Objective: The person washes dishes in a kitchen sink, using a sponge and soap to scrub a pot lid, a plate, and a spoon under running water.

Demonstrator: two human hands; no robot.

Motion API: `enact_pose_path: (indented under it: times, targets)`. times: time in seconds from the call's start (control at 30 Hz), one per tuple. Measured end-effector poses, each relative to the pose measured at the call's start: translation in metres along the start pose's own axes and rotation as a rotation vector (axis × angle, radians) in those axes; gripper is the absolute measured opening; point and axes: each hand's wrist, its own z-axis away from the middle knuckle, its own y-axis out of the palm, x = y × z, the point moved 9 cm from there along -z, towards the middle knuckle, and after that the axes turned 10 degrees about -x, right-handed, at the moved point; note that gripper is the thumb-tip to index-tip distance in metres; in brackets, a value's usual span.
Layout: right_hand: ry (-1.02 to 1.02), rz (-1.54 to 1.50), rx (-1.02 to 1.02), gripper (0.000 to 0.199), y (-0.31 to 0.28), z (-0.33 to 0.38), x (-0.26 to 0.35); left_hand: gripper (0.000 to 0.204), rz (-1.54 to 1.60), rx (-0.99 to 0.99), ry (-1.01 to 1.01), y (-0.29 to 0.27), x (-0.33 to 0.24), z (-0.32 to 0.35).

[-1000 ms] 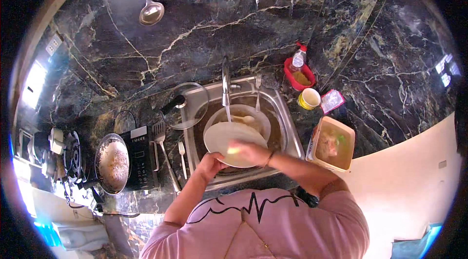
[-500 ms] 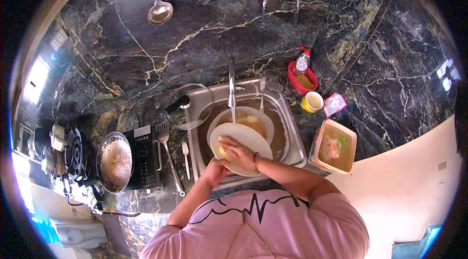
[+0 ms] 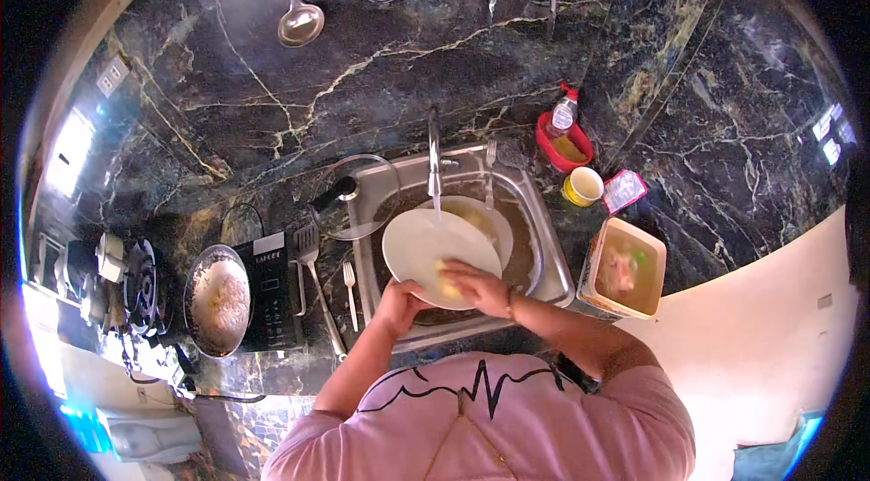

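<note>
A white plate (image 3: 421,245) is held tilted over the sink, under the tap's thin stream. My left hand (image 3: 399,306) grips its lower left rim, thumb on the upper face and the other fingers hidden beneath. Against the lower right of the plate my right hand (image 3: 478,288) presses a yellowish sponge (image 3: 448,280), partly covered by the fingers. Behind the held plate, another pale plate (image 3: 501,226) sits in the steel sink (image 3: 555,250). The tap (image 3: 434,150) rises at the sink's back. A fork (image 3: 490,177) leans over the back rim.
Left of the sink are a glass lid (image 3: 373,209), a slotted turner (image 3: 319,286), a fork (image 3: 351,293) and a soiled pan (image 3: 217,302) beside a black cooktop (image 3: 268,286). On the right stand a tub of cloudy liquid (image 3: 594,280), a yellow cup (image 3: 583,187) and a red basket (image 3: 562,151) with a bottle.
My right hand and the sponge have slid from the plate's left middle to its lower right. The plate has shifted up and left, with water now running onto it.
</note>
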Motion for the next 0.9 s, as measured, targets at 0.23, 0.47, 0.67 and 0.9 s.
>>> enact_pose_path:
  times: [0.23,0.47,0.67,0.9]
  targets:
    - [0.015,0.168,-0.245,0.058,-0.025,-0.025,-0.066,0.055,-0.084,0.082,-0.045,0.033,0.013,0.009]
    - [0.117,-0.046,0.046,0.051,0.015,-0.026,0.050,0.044,0.070,0.144,-0.049,0.009,0.027,-0.023]
    - [-0.033,0.410,-0.140,0.046,-0.036,0.026,0.070,0.050,0.134,0.042,-0.087,0.001,-0.007,-0.016]
    - [-0.008,0.446,-0.238,0.040,-0.027,0.002,0.073,0.048,0.070,0.055,-0.118,0.018,-0.004,-0.024]
